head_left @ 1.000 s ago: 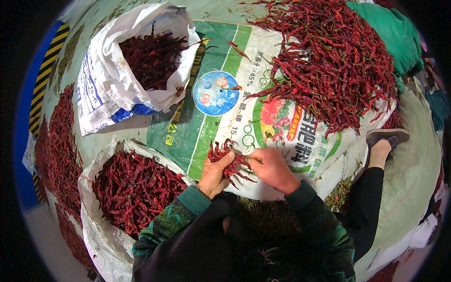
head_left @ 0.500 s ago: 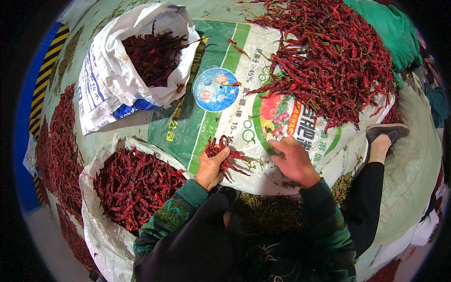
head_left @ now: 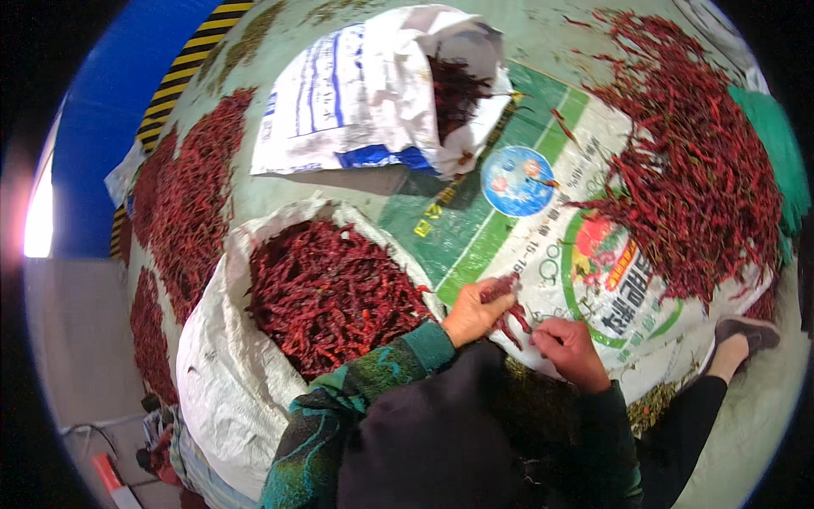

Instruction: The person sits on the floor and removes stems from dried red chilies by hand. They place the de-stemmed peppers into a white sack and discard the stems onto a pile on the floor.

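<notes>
My left hand (head_left: 475, 314) is closed round a small bunch of dried red chili peppers (head_left: 514, 327), their ends sticking out past the fingers. Just right of it, my right hand (head_left: 574, 349) is closed in a pinch beside the bunch's stem ends; what lies between its fingertips is too small to make out. Left of my left hand stands an open white woven sack (head_left: 229, 373) filled with red chilies (head_left: 339, 297). Both hands are over the near edge of a flattened green and white printed sack (head_left: 475, 246) spread on the floor.
A large heap of chilies with stems (head_left: 695, 161) covers the right part of the flattened sack. A white bag (head_left: 339, 93) holding dark chilies lies beyond it. More chilies (head_left: 199, 195) lie on the floor at left. Stem scraps (head_left: 657, 407) lie near a shoe (head_left: 750, 332) at right.
The view has swung left, so everything sits farther right in it. My right hand has come closer to the bunch, its fingers now pinched together. The left hand still holds chilies.
</notes>
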A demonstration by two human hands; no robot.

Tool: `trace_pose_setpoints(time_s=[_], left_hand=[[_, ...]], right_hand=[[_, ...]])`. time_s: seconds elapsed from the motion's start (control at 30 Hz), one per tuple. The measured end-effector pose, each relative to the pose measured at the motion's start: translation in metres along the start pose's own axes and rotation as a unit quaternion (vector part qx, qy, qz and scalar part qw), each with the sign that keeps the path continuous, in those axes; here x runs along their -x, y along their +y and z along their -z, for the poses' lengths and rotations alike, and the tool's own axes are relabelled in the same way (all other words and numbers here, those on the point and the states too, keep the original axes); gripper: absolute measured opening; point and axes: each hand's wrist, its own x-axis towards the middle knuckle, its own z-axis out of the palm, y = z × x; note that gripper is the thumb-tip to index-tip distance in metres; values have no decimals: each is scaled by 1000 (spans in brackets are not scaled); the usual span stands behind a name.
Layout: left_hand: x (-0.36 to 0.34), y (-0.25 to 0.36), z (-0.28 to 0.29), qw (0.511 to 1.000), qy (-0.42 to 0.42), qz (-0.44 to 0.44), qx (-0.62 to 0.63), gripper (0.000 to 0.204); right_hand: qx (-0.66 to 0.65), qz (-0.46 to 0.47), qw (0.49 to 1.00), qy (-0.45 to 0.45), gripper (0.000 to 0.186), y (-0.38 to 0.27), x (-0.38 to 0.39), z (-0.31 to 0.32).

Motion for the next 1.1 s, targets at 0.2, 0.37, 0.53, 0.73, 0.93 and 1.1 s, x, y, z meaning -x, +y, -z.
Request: trace_pose_setpoints(time_s=[0.2,0.37,0.53,0.73,0.93,1.1], left_hand=[[11,-9,24,969,43,-49,-238,19],[42,82,96,910,268,34,-314,16],[125,88,294,780,223,136,-570,45],[187,68,364,791,271,70,-544,45],[190,81,308,622,232,-39,-747,30],[124,100,202,680,192,-216,-674,23]], right_hand=[[-10,149,986,-78,13,-62,-2,-32],[137,121,977,106,15,-12,16,30],[481,18,870,104,11,59,53,70],[465,-19,865,189,12,86,55,92],[425,14,872,243,17,73,19,98],[448,117,848,258,33,70,-47,69]])
